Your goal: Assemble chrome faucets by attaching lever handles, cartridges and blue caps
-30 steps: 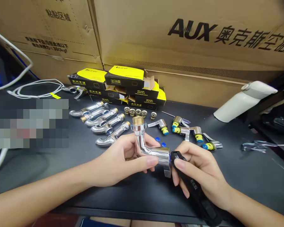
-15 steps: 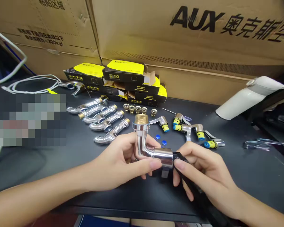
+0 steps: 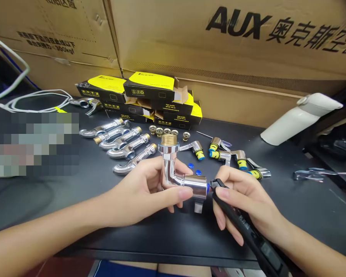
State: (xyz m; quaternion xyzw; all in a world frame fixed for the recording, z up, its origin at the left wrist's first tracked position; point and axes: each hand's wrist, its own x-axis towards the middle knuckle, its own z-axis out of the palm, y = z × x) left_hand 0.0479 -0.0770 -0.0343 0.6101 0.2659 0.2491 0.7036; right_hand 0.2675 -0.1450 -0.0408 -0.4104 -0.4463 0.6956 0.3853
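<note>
My left hand [image 3: 150, 194] is wrapped round a chrome faucet body [image 3: 170, 171], its brass-threaded end pointing up. The thick cylindrical end of the body faces right, and a bit of blue [image 3: 208, 187] shows at its mouth. In my right hand [image 3: 248, 200] is a long black tool [image 3: 242, 221] with a small display on its handle. Its head lies close to the blue bit, with a small gap between. Behind the faucet body lie two blue discs [image 3: 198, 172] and a lever handle [image 3: 197, 149] with a yellow-and-blue cartridge.
Several chrome spouts [image 3: 135, 159] lie at left, with small brass-coloured fittings [image 3: 167, 132] behind. More lever handles [image 3: 240, 158] lie at right. Black-and-yellow boxes [image 3: 150, 86] are stacked against cardboard [image 3: 233, 57]. A white bottle [image 3: 296, 121] and a coiled white cable [image 3: 36, 100] flank them.
The black tool's head has drawn back to the right from the faucet body's end, uncovering the blue bit there. My left hand still holds the body, shifted slightly left in view.
</note>
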